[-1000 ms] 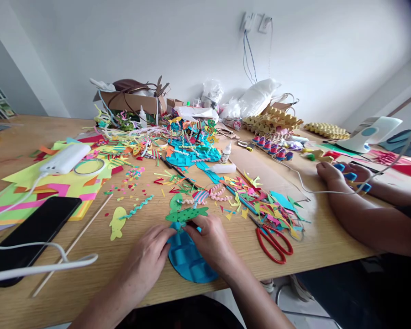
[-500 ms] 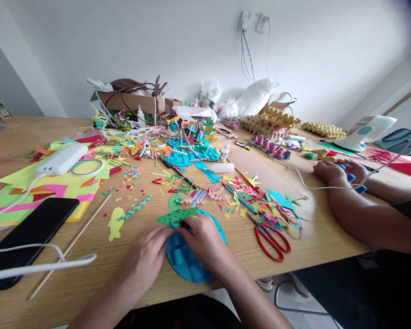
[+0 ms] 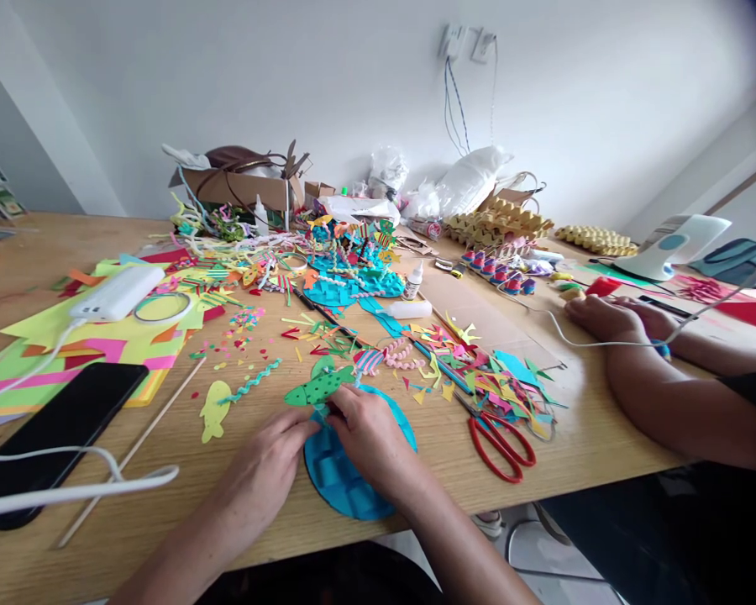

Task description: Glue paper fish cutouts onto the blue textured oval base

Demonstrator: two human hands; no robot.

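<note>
A green paper fish (image 3: 320,386) with dark spots tilts above the far edge of a blue paper-covered disc (image 3: 346,496). Just under it, a small light-blue piece (image 3: 321,414) shows between my fingertips. My left hand (image 3: 275,458) pinches at that piece from the left. My right hand (image 3: 373,433) bends over the disc, its fingers closed by the fish's underside and partly hidden. To the left lies a yellow paper fish (image 3: 215,412) on a twisted turquoise stem (image 3: 256,381). Behind, a striped paper fish (image 3: 370,361) rests near twisted pink stems (image 3: 405,353).
Red-handled scissors (image 3: 501,445) lie to the right beside paper scraps (image 3: 510,391). A phone (image 3: 60,445), a wooden stick (image 3: 135,445) and a white cable (image 3: 101,496) occupy the left. Another person's hands (image 3: 605,319) work at right. A decorated blue model (image 3: 353,269) stands behind.
The green fish has shifted slightly left and tipped up, its right end higher. Both my hands stay at the disc. The other person's hands have moved a little, and a red piece now shows there.
</note>
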